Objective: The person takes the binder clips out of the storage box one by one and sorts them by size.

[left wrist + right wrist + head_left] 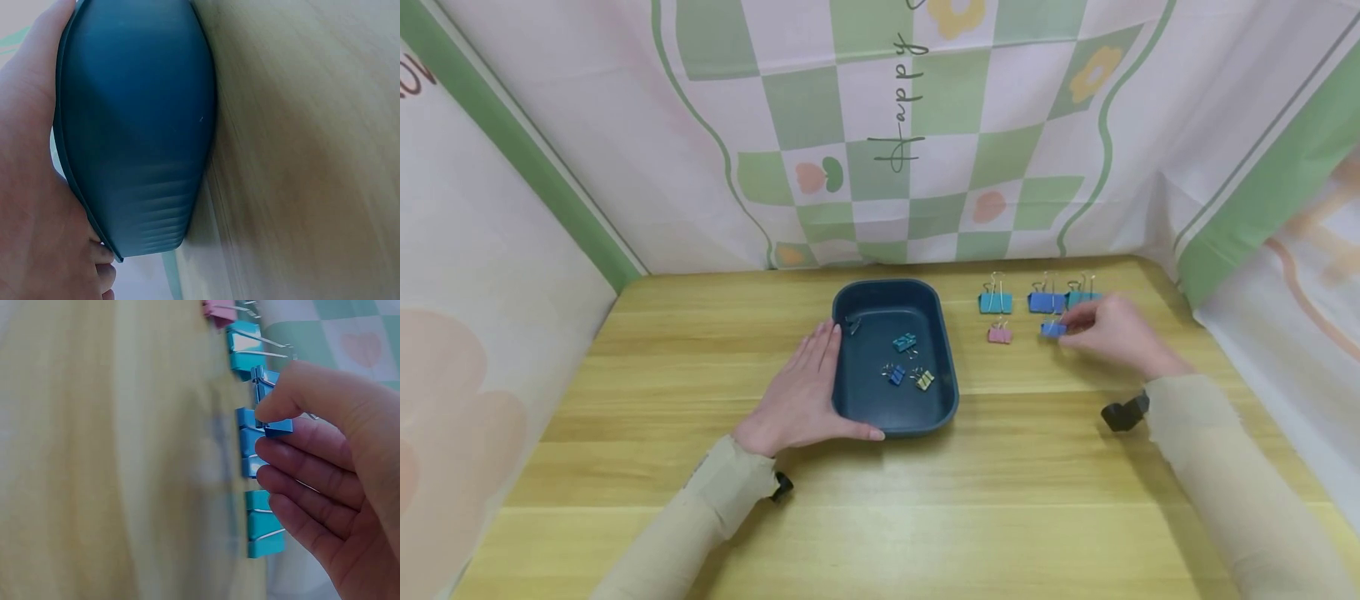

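Note:
Between thumb and index finger, my right hand [1118,335] pinches a small blue binder clip [1052,330]. The right wrist view shows this held clip [280,424] in front of the larger clips. A larger blue binder clip [1047,302] stands just behind it, between two teal binder clips [995,302] [1084,297]. Left of the held clip is a small pink binder clip [1000,335]. My left hand [797,396] rests against a dark blue tray [895,429], fingers straight along its left side and thumb at its near edge. Its outer wall [137,119] fills much of the left wrist view.
Inside the tray lie several binder clips: a teal one [905,342], a blue one [894,375], a yellow one [924,380] and a dark one [853,325] by the left wall. A patterned curtain [880,192] hangs behind the wooden table [970,517].

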`<action>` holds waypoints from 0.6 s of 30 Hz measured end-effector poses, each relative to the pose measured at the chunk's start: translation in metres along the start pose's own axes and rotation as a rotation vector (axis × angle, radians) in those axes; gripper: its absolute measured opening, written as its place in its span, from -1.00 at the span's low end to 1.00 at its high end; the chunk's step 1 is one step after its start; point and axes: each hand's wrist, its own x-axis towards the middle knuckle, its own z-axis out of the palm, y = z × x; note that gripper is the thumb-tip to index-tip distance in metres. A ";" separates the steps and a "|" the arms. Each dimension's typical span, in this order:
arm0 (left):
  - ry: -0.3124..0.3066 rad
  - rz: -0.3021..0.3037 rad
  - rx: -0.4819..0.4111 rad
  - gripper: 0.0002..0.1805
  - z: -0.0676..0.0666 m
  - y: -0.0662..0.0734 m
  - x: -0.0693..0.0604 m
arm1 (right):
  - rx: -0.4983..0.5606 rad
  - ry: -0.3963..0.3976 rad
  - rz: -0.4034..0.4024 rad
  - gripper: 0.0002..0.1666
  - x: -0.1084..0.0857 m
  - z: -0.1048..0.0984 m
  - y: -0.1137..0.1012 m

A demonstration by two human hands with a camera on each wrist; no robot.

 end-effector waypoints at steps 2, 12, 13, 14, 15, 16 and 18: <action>-0.005 -0.002 0.002 0.71 -0.001 0.000 0.000 | -0.009 -0.009 -0.016 -0.66 0.001 0.003 0.003; -0.008 -0.005 0.011 0.71 0.000 0.000 0.001 | -0.057 0.005 -0.033 -0.61 0.005 0.010 0.010; -0.009 -0.004 0.013 0.71 0.000 0.000 0.001 | -0.061 0.009 -0.037 -0.61 0.006 0.011 0.011; -0.010 -0.005 0.013 0.71 0.000 0.000 0.001 | -0.065 0.014 -0.041 -0.61 0.006 0.011 0.011; -0.009 -0.004 0.014 0.71 0.000 0.000 0.001 | -0.070 0.015 -0.047 -0.61 0.006 0.011 0.011; -0.010 -0.003 0.014 0.71 0.000 0.000 0.001 | -0.073 0.017 -0.050 -0.61 0.006 0.012 0.011; -0.010 -0.003 0.015 0.71 0.000 0.000 0.001 | -0.078 0.019 -0.055 -0.62 0.006 0.012 0.012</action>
